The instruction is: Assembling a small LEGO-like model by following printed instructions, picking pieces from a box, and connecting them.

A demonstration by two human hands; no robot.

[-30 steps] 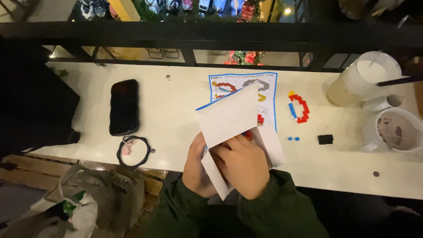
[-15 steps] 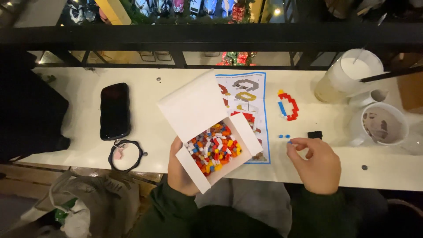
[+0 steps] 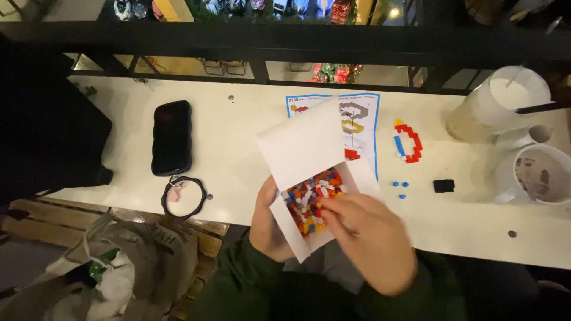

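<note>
Left hand grips the tilted box over the desk edge; right hand, at 3 o'clock, pinches among bricks. Tipping could spill them.

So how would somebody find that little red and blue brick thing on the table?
Start at the long white table and find the blue-bordered instruction sheet. Just right of it lies the small flat red and blue brick loop. Unlike the loose blue studs below, its bricks are joined into one shape.
</note>
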